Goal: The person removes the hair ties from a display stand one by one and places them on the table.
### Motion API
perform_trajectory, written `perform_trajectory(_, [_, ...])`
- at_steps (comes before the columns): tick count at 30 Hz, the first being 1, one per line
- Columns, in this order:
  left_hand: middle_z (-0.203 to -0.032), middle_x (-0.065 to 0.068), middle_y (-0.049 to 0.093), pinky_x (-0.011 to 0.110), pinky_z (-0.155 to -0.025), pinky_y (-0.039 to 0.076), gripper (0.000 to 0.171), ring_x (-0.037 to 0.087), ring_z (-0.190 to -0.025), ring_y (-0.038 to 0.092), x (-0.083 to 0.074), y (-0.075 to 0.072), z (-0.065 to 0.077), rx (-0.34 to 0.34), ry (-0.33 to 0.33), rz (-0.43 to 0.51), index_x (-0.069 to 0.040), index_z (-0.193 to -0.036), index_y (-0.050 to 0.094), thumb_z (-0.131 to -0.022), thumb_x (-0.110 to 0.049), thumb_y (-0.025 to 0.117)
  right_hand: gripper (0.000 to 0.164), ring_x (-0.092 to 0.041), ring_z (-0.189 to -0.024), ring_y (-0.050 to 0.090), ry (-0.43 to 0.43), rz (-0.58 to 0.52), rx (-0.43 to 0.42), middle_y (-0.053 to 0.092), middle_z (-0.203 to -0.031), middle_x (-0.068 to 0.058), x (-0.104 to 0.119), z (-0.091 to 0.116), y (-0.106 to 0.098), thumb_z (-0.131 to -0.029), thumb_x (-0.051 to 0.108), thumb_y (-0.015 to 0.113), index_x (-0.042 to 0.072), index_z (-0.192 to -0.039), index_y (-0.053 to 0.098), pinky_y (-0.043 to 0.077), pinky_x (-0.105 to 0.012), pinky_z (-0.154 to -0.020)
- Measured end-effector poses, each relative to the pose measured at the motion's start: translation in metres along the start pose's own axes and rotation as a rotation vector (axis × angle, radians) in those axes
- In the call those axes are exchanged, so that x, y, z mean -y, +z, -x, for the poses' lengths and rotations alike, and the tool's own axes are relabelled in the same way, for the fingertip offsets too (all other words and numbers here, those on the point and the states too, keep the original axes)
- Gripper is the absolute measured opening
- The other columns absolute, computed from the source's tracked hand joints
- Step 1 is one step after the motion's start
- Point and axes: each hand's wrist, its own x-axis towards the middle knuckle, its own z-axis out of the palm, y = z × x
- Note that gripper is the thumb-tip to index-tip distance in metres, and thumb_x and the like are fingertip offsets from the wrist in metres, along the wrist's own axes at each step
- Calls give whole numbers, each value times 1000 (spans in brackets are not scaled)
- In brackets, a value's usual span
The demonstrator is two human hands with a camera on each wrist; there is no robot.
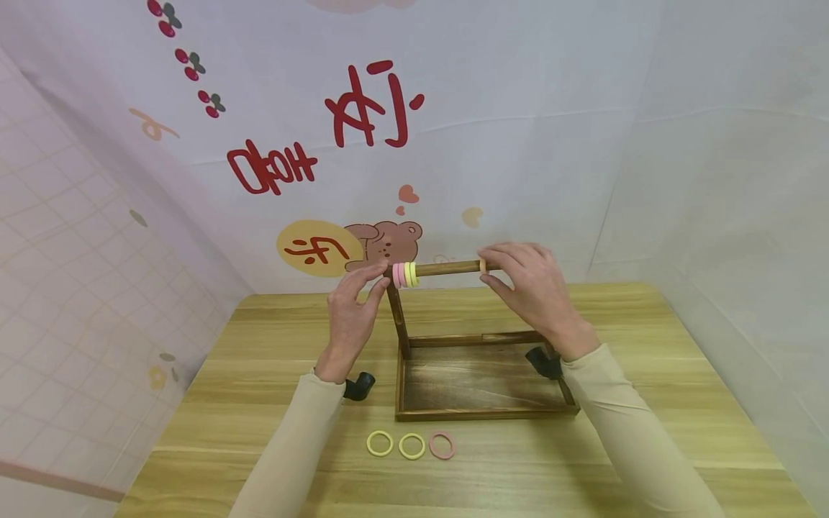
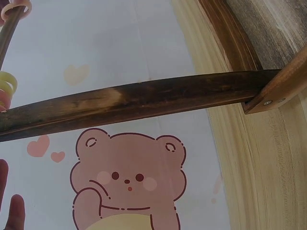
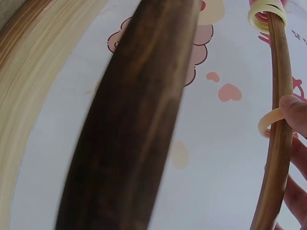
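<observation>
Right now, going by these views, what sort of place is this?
Probably a staged tabletop workspace: a wood-grain table, a pale printed backdrop, and a wooden stand with pink and yellow rings on its bar.

Stretches both forearms [image 1: 294, 446] forward, holds left hand [image 1: 350, 313] with thumb [image 1: 377, 290] apart from fingers [image 1: 361, 276], pinches with right hand [image 1: 529, 284]

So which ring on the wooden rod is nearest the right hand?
The peach ring, touching the right hand's thumb. It sits alone; the pink rings and yellow rings are bunched toward the rod's other end.
</observation>
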Motion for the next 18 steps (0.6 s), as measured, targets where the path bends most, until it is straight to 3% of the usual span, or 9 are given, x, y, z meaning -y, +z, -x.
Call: perform_trajectory(18, [-118,13,76,49,-98,55,23,33,-110,71,0,1,0,-5,-12,21,1,-114,76,-91,-1,78,46,-37,-111,67,17,12,8,74,-119,-15,-4,4,-5,-81,9,90,2,-123,72,50,-57,-97])
